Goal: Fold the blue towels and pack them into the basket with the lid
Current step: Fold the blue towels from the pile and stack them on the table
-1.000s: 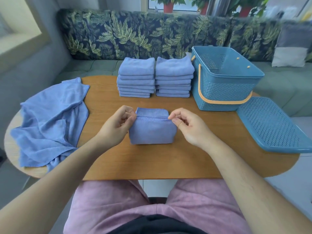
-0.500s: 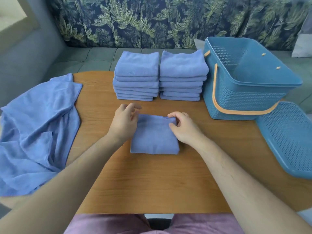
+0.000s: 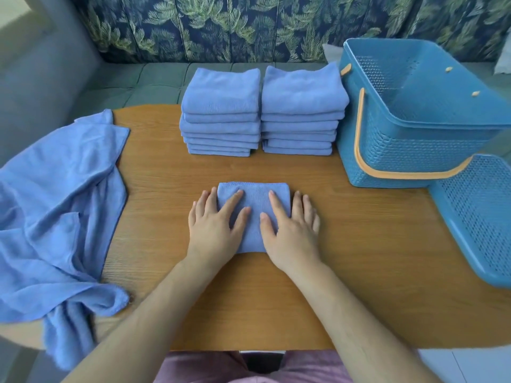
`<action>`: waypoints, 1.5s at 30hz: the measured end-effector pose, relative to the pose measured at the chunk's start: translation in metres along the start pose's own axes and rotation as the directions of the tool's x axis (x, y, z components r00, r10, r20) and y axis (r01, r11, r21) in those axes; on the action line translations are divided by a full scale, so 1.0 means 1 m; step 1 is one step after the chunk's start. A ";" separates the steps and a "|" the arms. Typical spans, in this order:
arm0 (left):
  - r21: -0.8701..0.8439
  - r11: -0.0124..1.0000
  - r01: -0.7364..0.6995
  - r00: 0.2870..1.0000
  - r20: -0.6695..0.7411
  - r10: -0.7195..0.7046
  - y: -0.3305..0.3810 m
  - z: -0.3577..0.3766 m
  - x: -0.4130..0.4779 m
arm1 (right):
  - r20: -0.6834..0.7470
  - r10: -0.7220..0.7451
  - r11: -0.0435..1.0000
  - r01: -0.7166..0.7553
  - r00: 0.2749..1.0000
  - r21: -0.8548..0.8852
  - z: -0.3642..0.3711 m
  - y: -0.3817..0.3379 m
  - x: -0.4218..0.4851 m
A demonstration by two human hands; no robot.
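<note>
Two flat hands (image 3: 214, 228) (image 3: 290, 233) on plush towel (image 3: 254, 199)

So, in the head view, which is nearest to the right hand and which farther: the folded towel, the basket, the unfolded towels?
1. Folded towel, under the right hand.
2. Basket, back right.
3. Unfolded towels, far left.

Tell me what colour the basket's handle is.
Orange handle, on the blue basket; the head view shows it best.
</note>
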State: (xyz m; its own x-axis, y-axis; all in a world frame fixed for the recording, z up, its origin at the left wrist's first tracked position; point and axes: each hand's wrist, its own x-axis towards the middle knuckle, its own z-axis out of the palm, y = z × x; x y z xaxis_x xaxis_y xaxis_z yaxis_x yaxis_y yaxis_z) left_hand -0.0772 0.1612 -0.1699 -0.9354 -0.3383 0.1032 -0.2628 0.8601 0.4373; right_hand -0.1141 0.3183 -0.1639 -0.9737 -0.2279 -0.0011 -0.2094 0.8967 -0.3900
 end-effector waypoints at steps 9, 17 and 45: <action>-0.446 0.880 -0.161 0.985 -0.134 0.112 0.015 -0.037 -0.004 | -0.172 -0.054 0.836 0.139 0.984 0.531 -0.028 -0.020 -0.016; -0.388 0.883 -0.263 0.954 -0.239 0.179 0.042 -0.151 0.143 | -0.247 -0.217 0.863 0.304 0.944 0.403 -0.144 -0.101 0.101; 0.014 0.977 -0.214 0.976 -0.039 0.215 -0.002 -0.123 0.243 | 0.021 -0.379 0.847 0.357 0.925 -0.393 -0.107 -0.150 0.221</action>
State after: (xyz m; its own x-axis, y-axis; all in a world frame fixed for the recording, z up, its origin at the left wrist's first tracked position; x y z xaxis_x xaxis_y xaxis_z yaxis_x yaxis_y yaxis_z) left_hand -0.2748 0.0303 -0.0354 -0.9601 -0.1603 0.2291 -0.0595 0.9177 0.3928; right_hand -0.3076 0.1740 -0.0067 -0.8193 -0.5591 0.1273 -0.5601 0.8278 0.0315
